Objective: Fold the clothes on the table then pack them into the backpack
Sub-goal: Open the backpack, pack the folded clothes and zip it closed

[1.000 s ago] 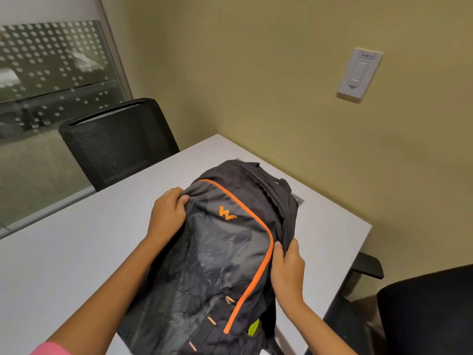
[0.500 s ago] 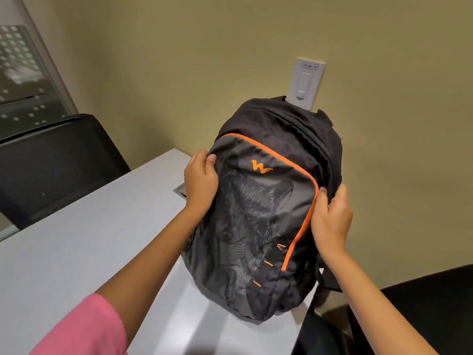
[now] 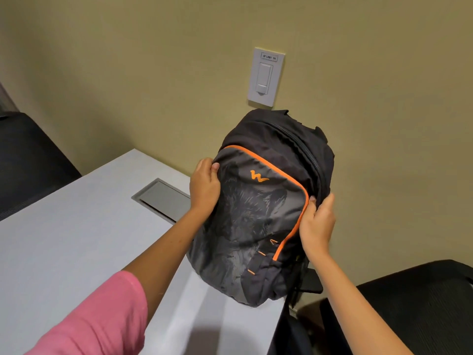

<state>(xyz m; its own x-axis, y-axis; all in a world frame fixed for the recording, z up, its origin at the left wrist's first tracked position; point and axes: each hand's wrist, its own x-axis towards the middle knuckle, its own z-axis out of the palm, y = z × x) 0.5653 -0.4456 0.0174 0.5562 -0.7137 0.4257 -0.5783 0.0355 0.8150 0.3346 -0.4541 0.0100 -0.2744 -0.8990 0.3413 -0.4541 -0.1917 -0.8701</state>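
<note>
A dark grey and black backpack (image 3: 258, 211) with orange piping and an orange logo stands upright near the right end of the white table (image 3: 76, 239), zipped closed. My left hand (image 3: 204, 187) grips its left side with the thumb on the front panel. My right hand (image 3: 317, 224) grips its right side along the orange piping. No clothes show on the table.
A grey cable hatch (image 3: 163, 199) is set into the table left of the backpack. A black chair (image 3: 28, 160) stands at the far left and another black chair (image 3: 419, 306) at the lower right. A white wall switch (image 3: 266, 76) is above the backpack.
The backpack went from lying flat on the table to standing upright near the table's right end, both hands still gripping its sides. The cable hatch it covered now shows.
</note>
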